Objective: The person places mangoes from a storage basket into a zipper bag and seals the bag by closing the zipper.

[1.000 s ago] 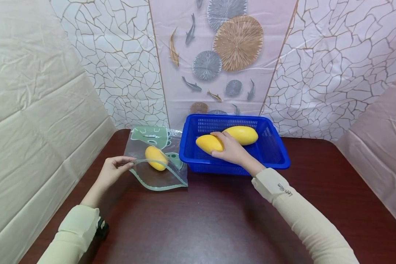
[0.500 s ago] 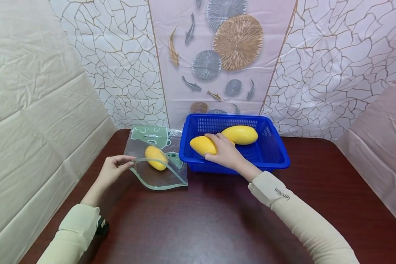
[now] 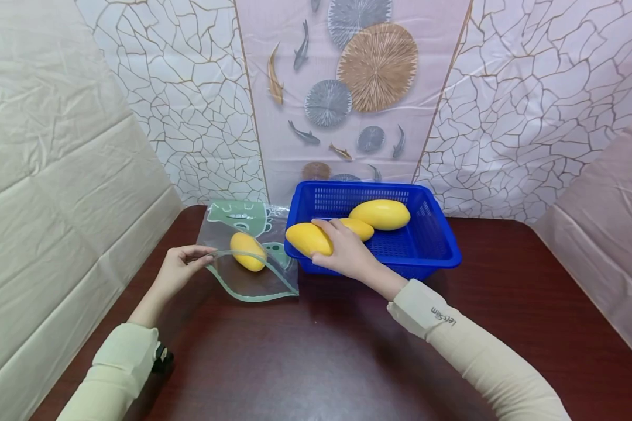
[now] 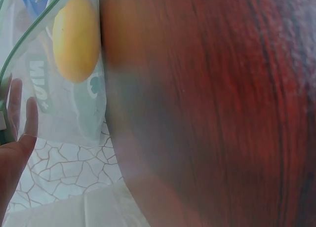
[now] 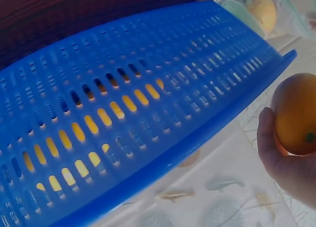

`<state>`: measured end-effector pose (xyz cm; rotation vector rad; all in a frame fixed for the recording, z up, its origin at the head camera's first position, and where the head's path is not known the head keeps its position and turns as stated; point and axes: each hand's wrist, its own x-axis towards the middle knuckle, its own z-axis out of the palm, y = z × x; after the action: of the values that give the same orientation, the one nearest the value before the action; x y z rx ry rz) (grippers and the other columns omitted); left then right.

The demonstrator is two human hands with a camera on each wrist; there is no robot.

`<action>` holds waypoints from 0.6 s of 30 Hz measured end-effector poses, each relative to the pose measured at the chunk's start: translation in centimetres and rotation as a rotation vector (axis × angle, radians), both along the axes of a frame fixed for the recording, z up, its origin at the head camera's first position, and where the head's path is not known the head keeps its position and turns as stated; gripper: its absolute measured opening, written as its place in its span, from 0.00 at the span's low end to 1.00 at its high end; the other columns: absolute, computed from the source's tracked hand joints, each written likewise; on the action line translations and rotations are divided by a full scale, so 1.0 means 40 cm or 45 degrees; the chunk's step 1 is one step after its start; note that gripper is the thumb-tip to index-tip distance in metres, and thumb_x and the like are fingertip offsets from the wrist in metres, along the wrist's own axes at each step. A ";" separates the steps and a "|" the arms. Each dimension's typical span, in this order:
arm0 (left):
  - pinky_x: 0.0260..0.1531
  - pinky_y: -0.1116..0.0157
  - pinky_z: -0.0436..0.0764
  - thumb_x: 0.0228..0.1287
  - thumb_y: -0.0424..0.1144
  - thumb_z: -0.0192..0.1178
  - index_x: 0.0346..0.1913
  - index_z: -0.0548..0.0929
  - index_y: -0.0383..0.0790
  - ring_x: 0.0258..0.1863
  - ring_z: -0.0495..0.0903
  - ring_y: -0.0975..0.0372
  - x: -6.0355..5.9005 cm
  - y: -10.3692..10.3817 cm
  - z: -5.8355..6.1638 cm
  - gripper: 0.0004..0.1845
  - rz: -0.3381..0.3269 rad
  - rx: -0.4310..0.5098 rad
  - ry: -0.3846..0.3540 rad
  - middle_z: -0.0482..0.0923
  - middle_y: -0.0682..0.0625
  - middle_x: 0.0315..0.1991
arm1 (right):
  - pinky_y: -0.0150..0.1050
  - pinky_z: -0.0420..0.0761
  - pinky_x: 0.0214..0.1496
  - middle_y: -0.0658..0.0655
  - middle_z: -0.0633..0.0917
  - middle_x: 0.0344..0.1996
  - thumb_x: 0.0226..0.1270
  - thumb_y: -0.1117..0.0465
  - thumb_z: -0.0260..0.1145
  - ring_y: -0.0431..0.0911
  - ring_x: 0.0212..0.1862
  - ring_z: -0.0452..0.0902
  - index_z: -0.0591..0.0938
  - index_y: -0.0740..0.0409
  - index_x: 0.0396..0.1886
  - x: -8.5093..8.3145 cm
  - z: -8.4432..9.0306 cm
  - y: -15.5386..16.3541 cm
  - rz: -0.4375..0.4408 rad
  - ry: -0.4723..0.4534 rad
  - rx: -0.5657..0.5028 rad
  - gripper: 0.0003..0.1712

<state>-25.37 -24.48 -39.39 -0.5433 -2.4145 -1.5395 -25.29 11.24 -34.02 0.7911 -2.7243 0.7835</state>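
Beside the left hand, by which the clear bag is pinched at its mouth, one fruit is already bagged; a second fruit is gripped in the curled right hand, and two more fruits are left in the basket beyond.

A glossy reddish-brown table with dark streaked grain, its far right corner rounded at 2 o'clock; from its middle, a blue slotted basket sits toward 12 o'clock; a clear, green-printed bag lies toward 10 o'clock, mouth facing 6 o'clock.
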 end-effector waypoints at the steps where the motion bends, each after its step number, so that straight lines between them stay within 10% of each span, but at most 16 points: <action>1: 0.25 0.76 0.77 0.59 0.23 0.59 0.42 0.81 0.20 0.27 0.81 0.74 0.005 0.004 0.007 0.09 0.000 -0.003 -0.002 0.85 0.42 0.31 | 0.38 0.72 0.38 0.58 0.78 0.46 0.54 0.52 0.66 0.46 0.37 0.70 0.68 0.57 0.66 0.004 0.000 -0.003 0.000 0.005 -0.006 0.39; 11: 0.26 0.77 0.77 0.59 0.22 0.58 0.42 0.80 0.17 0.26 0.82 0.74 0.021 0.023 0.040 0.10 -0.032 0.038 -0.011 0.84 0.60 0.27 | 0.36 0.71 0.36 0.56 0.76 0.40 0.51 0.54 0.68 0.45 0.34 0.69 0.70 0.59 0.64 0.040 -0.014 -0.041 0.033 0.076 -0.047 0.38; 18: 0.28 0.77 0.79 0.59 0.22 0.58 0.43 0.80 0.17 0.28 0.83 0.72 0.018 0.025 0.035 0.10 -0.036 0.041 -0.013 0.86 0.49 0.32 | 0.35 0.72 0.36 0.56 0.76 0.43 0.52 0.53 0.68 0.44 0.36 0.69 0.69 0.57 0.65 0.064 -0.029 -0.068 0.062 0.026 -0.062 0.39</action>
<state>-24.67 -23.48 -37.97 -0.5664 -2.3950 -1.5934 -22.72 8.51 -35.20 0.8532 -2.6665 0.8432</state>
